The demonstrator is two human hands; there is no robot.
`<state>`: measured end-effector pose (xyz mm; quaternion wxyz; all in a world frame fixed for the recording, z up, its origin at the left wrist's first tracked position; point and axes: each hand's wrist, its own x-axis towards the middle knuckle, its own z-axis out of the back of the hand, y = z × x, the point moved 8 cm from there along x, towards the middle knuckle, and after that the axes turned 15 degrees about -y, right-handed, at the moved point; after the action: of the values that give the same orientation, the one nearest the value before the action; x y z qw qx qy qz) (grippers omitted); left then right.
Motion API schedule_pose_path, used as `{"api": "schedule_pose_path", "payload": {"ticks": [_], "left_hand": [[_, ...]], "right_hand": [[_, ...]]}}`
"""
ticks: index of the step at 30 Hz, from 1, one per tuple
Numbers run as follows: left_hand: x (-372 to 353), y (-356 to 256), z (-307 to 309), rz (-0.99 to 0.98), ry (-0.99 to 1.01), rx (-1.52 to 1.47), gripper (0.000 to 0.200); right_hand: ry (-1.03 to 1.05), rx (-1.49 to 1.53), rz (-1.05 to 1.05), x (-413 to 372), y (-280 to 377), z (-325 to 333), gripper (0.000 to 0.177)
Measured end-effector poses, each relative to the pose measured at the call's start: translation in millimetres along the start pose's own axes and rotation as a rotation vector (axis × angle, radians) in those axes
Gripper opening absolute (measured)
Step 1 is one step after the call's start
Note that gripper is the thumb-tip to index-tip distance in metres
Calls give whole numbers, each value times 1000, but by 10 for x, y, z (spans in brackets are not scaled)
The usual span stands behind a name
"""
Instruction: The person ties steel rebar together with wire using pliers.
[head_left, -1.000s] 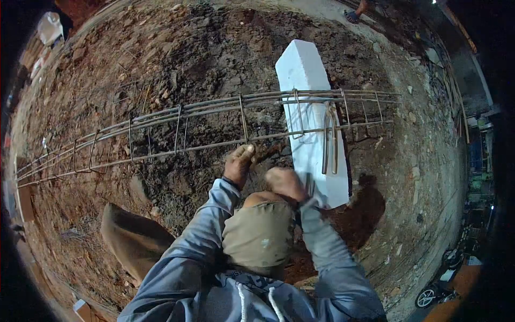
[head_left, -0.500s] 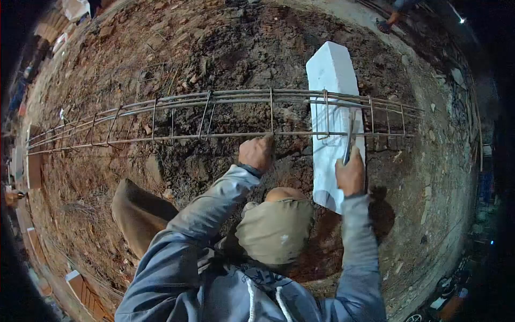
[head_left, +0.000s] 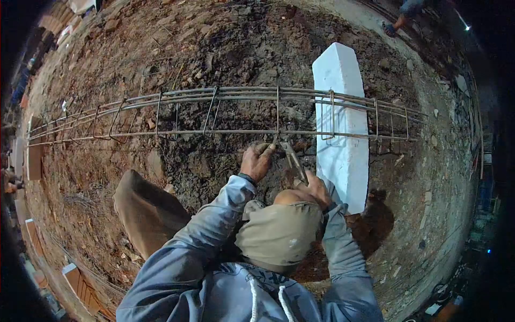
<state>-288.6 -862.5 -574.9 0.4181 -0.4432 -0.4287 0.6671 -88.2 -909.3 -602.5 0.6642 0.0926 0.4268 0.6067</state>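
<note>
A long rebar cage (head_left: 236, 132) of thin bars and square stirrups runs across the view. My right hand (head_left: 317, 190) is closed around the handles of pincers (head_left: 294, 159), whose jaws point up at the lower bar, close to a stirrup. Just left of those jaws, my left hand (head_left: 256, 162) is pinched below the same bar. Whatever is between its fingertips is too small to make out. Under the cage's right part lies a long white block (head_left: 343, 161), and the cage passes over it.
Rough dark soil (head_left: 241, 59) with stones surrounds the cage. A brown block (head_left: 34, 161) stands at the cage's left end. My bent knee (head_left: 279, 231) is close below my hands. Another person's arm (head_left: 405, 13) shows at the top right.
My right hand has brought the pincers from over the white block leftward and down, beside my left hand. My left hand has dropped slightly below the bar. The view has shifted a little.
</note>
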Motion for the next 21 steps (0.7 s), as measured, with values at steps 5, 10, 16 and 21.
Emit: {"api": "schedule_pose_path", "payload": {"ticks": [5,10,16,21], "left_hand": [[10,50,-10,-54,-46,-17,33],[23,188,-85,-50,-91,-60,32],[-241,65,-169,472,113,-475,36],[-216,64,-682,510,423,-698,45]], "right_hand": [[4,-51,105,-28,223,62,64],[-303,-197,301,-78,385,202,58],[185,-21,101,157,-27,-197,55],[363,321,22,162,-123,-474,48]]}}
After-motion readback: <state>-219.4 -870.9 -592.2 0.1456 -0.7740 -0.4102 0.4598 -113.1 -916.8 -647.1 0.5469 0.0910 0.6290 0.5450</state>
